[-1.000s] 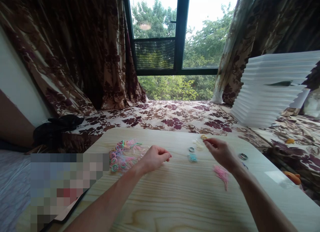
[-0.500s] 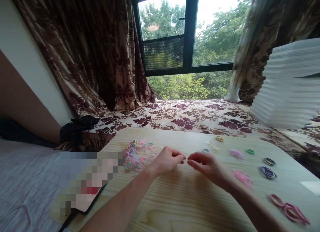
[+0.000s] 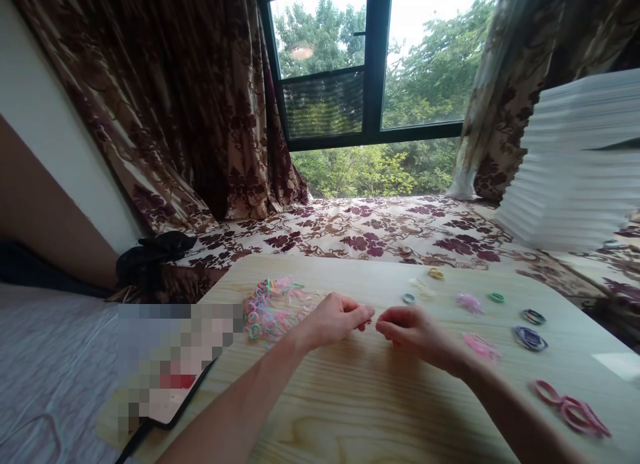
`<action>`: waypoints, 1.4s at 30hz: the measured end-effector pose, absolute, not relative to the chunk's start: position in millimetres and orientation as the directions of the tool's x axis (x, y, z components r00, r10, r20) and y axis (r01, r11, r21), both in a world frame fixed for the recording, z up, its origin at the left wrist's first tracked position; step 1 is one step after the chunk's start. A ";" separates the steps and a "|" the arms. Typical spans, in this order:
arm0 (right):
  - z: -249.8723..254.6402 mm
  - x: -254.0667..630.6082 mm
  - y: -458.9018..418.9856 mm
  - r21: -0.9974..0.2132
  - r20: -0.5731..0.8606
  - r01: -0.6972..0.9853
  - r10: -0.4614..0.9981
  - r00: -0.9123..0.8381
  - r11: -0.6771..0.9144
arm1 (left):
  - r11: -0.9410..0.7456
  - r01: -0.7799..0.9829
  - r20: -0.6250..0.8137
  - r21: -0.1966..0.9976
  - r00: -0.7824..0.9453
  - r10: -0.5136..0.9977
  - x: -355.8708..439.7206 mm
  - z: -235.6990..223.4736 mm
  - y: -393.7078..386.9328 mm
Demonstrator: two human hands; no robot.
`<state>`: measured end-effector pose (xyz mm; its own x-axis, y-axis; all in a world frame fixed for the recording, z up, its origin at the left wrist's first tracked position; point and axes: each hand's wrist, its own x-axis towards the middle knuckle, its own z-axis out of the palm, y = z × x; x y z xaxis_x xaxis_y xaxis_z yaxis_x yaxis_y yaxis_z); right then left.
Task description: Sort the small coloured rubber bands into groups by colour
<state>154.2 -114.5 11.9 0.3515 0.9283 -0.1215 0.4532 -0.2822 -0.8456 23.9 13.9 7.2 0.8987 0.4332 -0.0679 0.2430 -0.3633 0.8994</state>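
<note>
Over the middle of a pale wooden table (image 3: 345,404), my left hand (image 3: 339,317) is closed in a pinch, with a tiny reddish bit showing at its fingertips. My right hand (image 3: 419,331) faces it a short gap away, thumb and fingers pressed together; what they pinch, if anything, is hidden. Left of my left hand lies a mixed heap of colourful small hair ties (image 3: 260,314), partly covered by that hand. Beyond my right hand are a teal hair tie (image 3: 409,298), a pale yellow bunch (image 3: 423,289) and a yellow hair tie (image 3: 436,273).
On the right lie a lilac bunch (image 3: 469,303), a pink bunch (image 3: 481,347), a green tie (image 3: 497,297), a dark tie (image 3: 534,317), purple ties (image 3: 530,339) and rose-red ties (image 3: 573,407). A blurred-out device (image 3: 175,404) rests at the left edge. White pleated material (image 3: 575,164) stands far right.
Both hands stay pinched near each other, and the gap between their fingertips looks slightly wider. The whole view has shifted a little; the hair ties keep their places on the table.
</note>
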 end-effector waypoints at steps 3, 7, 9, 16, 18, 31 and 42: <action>12.2 153.4 -114.7 -0.839 -0.122 0.462 0.927 0.355 -0.287 | -0.369 0.269 -0.096 0.890 0.900 0.425 22.6 9.9 11.8; 12.7 155.3 -115.0 -0.860 -0.114 0.439 0.936 0.333 -0.261 | -0.355 0.275 -0.119 0.893 0.907 0.403 22.3 9.9 11.2; 11.5 157.7 -114.8 -0.873 -0.072 0.436 0.941 0.330 -0.220 | -0.347 0.282 -0.126 0.895 0.903 0.411 22.5 9.8 11.0; 4.5 160.9 -113.6 -0.877 0.080 0.475 0.958 0.277 -0.064 | -0.339 0.297 -0.125 0.893 0.885 0.448 23.4 9.5 11.5; 4.1 159.1 -113.0 -0.873 0.095 0.484 0.954 0.286 -0.058 | -0.337 0.296 -0.122 0.894 0.883 0.453 23.6 8.7 12.1; 25.7 211.0 -139.1 -0.775 -0.051 0.574 0.932 0.358 -0.263 | -0.276 0.302 -0.159 0.912 0.883 0.441 26.4 2.9 14.2; 32.0 255.3 -182.1 -0.629 -0.221 0.582 0.836 0.502 -0.515 | -0.202 0.293 -0.186 0.935 0.885 0.427 27.6 -5.2 15.9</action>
